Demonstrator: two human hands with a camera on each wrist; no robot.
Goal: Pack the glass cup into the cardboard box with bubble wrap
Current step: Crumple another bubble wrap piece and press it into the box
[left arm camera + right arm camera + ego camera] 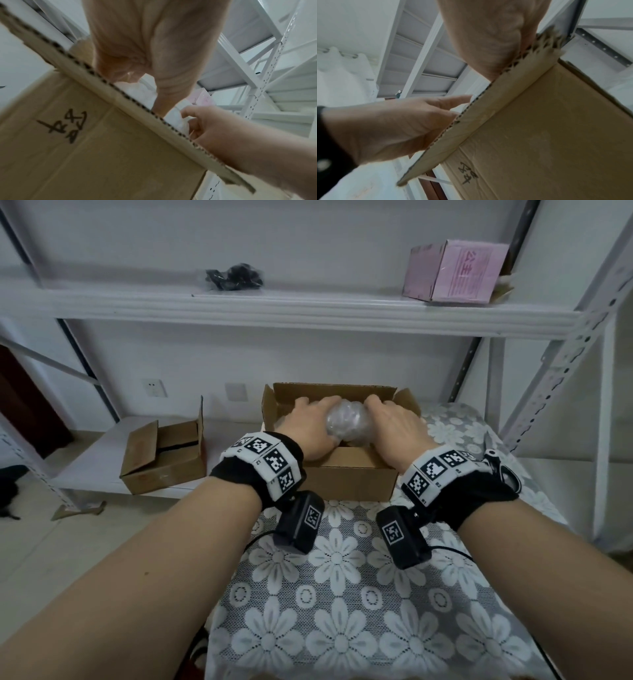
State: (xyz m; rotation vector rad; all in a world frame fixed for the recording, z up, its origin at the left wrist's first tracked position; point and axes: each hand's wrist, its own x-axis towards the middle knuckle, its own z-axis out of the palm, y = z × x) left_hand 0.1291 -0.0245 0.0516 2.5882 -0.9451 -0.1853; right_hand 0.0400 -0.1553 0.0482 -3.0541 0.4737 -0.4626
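Observation:
An open brown cardboard box [356, 479] stands on the table in front of me. Inside it lies the cup as a clear bubble-wrapped bundle [346, 421]; the glass itself is hidden by the wrap. My left hand [317, 426] grips the bundle's left side and my right hand [385, 422] grips its right side, both reaching down over the box's near wall. In the left wrist view the left hand [163, 54] curls over white wrap [137, 89] behind the box edge [120, 97], with the right hand [223, 132] beside it. The right wrist view shows the right hand [488, 33] inside the box [547, 128].
A flowered lace cloth [342, 594] covers the table. Scissors [503, 470] lie just right of the box. A smaller open carton [164, 457] sits on the low shelf to the left. The upper shelf holds a pink box [455, 272] and a black bundle [234, 277].

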